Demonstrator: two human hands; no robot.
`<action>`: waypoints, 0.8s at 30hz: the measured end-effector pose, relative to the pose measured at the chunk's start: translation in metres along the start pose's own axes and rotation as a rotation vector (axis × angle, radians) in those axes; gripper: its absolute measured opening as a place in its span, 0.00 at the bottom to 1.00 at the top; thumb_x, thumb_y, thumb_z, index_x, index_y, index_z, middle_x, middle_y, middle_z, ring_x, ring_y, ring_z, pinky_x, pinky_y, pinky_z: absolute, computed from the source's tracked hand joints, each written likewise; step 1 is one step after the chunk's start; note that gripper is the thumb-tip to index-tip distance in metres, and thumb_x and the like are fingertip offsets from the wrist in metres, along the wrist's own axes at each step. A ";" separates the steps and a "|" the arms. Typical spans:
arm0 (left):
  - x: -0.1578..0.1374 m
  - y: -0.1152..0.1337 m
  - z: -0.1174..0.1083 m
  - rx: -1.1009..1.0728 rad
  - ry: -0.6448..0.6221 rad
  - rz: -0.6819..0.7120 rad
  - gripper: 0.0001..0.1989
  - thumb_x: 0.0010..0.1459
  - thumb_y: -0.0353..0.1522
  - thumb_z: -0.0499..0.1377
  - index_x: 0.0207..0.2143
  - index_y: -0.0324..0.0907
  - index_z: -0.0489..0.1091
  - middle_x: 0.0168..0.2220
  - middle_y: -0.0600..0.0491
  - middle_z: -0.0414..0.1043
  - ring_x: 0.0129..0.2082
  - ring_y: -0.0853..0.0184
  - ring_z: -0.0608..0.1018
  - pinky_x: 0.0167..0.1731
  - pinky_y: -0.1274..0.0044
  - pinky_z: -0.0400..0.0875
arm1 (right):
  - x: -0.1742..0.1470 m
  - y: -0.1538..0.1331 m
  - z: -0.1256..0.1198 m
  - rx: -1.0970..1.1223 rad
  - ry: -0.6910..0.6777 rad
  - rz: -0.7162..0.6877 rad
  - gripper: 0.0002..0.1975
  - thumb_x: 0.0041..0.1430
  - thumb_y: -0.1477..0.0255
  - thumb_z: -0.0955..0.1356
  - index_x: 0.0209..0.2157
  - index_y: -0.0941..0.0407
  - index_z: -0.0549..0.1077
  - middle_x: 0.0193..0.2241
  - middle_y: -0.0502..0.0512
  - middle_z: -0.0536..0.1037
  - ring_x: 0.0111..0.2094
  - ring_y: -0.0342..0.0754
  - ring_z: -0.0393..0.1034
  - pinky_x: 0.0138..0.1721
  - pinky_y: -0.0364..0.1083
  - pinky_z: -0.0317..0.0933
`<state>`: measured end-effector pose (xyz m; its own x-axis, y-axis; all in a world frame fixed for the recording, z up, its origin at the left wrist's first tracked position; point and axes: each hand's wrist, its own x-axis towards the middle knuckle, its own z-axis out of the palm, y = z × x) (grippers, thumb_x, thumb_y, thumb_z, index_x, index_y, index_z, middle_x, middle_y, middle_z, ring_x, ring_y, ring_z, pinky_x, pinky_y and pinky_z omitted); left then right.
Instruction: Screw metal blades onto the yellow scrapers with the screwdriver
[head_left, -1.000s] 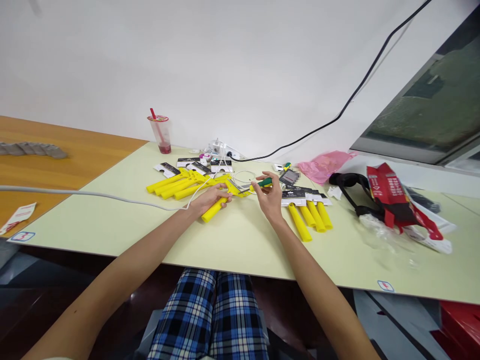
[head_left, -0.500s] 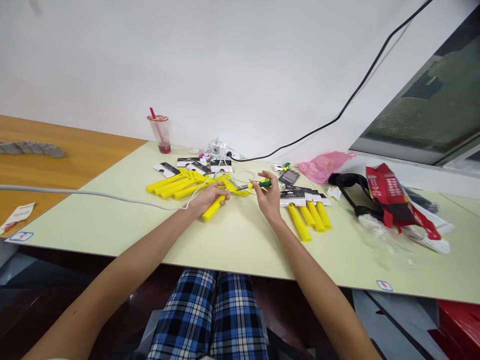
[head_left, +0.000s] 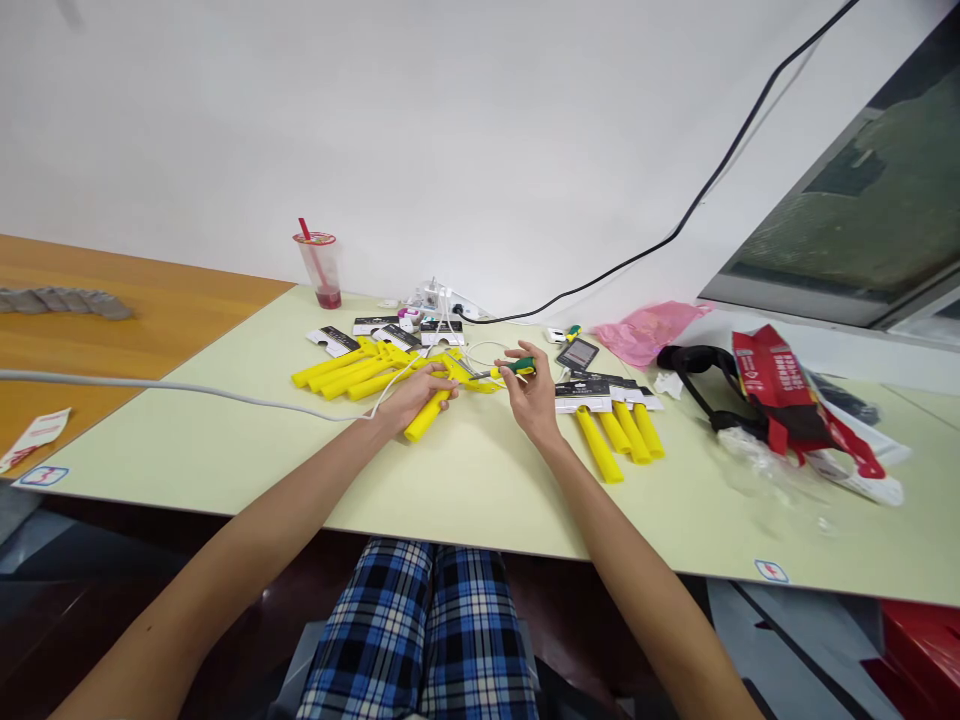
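My left hand [head_left: 411, 398] is closed around a yellow plastic tool with a tubular handle [head_left: 426, 418]; its exact kind does not show. In my right hand [head_left: 535, 405] is a screwdriver [head_left: 523, 367] with a green and yellow handle. Its shaft points left and reaches the wider yellow head of the held tool; whether the tip sits in a screw is too small to make out. More yellow tools [head_left: 349, 375] lie behind and left of my left hand. To the right of my right hand, several others [head_left: 600, 447] lie with black and white cards [head_left: 586, 395] at their tops.
A cup with a red straw [head_left: 319, 270] stands at the back left. A power strip [head_left: 435, 297] with cables is by the wall. A grey cable [head_left: 187, 388] crosses the left side. On the right lie a pink bag [head_left: 649, 332], a phone-like device [head_left: 577, 355], black headphones [head_left: 694, 365] and a red bag [head_left: 776, 380].
My right hand and the screwdriver have shifted slightly left, with the screwdriver's handle a little lower. My left hand keeps its hold on the yellow tool.
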<state>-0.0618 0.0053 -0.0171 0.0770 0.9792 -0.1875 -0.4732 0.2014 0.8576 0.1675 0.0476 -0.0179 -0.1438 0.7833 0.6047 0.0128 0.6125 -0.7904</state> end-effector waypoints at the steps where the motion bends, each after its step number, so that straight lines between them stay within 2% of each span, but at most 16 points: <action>1: 0.000 0.000 0.000 0.004 -0.008 -0.001 0.27 0.50 0.19 0.74 0.45 0.44 0.65 0.41 0.52 0.76 0.31 0.70 0.81 0.19 0.82 0.66 | 0.000 -0.002 -0.001 -0.025 0.017 0.003 0.25 0.70 0.55 0.74 0.62 0.48 0.68 0.54 0.60 0.81 0.50 0.54 0.84 0.50 0.53 0.79; 4: 0.000 -0.001 -0.001 0.007 -0.032 0.003 0.26 0.51 0.20 0.74 0.45 0.43 0.66 0.40 0.51 0.76 0.31 0.68 0.81 0.19 0.82 0.67 | 0.001 -0.006 -0.003 -0.061 0.059 0.024 0.23 0.67 0.54 0.76 0.54 0.49 0.71 0.45 0.55 0.84 0.46 0.53 0.82 0.45 0.51 0.80; 7: -0.001 -0.002 0.000 0.014 -0.024 0.006 0.25 0.51 0.20 0.74 0.45 0.43 0.67 0.38 0.52 0.76 0.31 0.67 0.82 0.19 0.81 0.68 | 0.002 -0.007 -0.004 -0.068 0.079 0.057 0.21 0.66 0.54 0.76 0.50 0.49 0.70 0.43 0.54 0.83 0.42 0.52 0.82 0.42 0.51 0.80; 9: -0.001 -0.002 0.001 0.015 -0.004 0.012 0.25 0.51 0.20 0.74 0.46 0.43 0.67 0.37 0.52 0.75 0.31 0.67 0.82 0.19 0.81 0.68 | 0.002 -0.005 -0.004 -0.071 0.073 0.052 0.20 0.68 0.54 0.75 0.51 0.48 0.68 0.45 0.55 0.83 0.46 0.53 0.82 0.44 0.51 0.80; 12: -0.002 -0.002 0.002 0.004 0.015 0.011 0.24 0.51 0.20 0.74 0.45 0.43 0.67 0.37 0.52 0.75 0.31 0.68 0.82 0.19 0.82 0.67 | 0.002 -0.002 -0.003 -0.007 -0.001 0.021 0.25 0.68 0.55 0.75 0.57 0.47 0.65 0.57 0.61 0.79 0.57 0.55 0.81 0.53 0.54 0.79; 15: -0.002 -0.001 0.002 -0.003 0.018 0.008 0.25 0.51 0.20 0.74 0.44 0.43 0.65 0.37 0.52 0.76 0.31 0.68 0.81 0.19 0.82 0.66 | 0.001 0.000 -0.001 0.078 -0.050 0.014 0.28 0.68 0.53 0.76 0.59 0.46 0.64 0.63 0.64 0.76 0.57 0.56 0.82 0.59 0.57 0.77; 20: -0.002 0.000 0.003 0.014 0.014 0.018 0.25 0.51 0.20 0.74 0.44 0.43 0.66 0.38 0.52 0.76 0.31 0.68 0.81 0.19 0.82 0.66 | 0.001 -0.001 -0.001 0.057 -0.008 0.060 0.26 0.64 0.52 0.78 0.52 0.47 0.67 0.46 0.57 0.86 0.49 0.56 0.85 0.56 0.58 0.78; 24: -0.003 0.000 0.004 0.034 0.032 0.016 0.26 0.51 0.20 0.74 0.47 0.43 0.67 0.39 0.51 0.78 0.32 0.67 0.82 0.20 0.81 0.68 | 0.004 -0.003 -0.003 0.026 0.075 0.112 0.29 0.56 0.50 0.82 0.45 0.48 0.68 0.41 0.53 0.84 0.43 0.55 0.84 0.50 0.55 0.79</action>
<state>-0.0587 0.0026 -0.0152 0.0414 0.9813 -0.1879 -0.4437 0.1865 0.8765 0.1700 0.0493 -0.0125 -0.0682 0.8531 0.5173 -0.0008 0.5185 -0.8551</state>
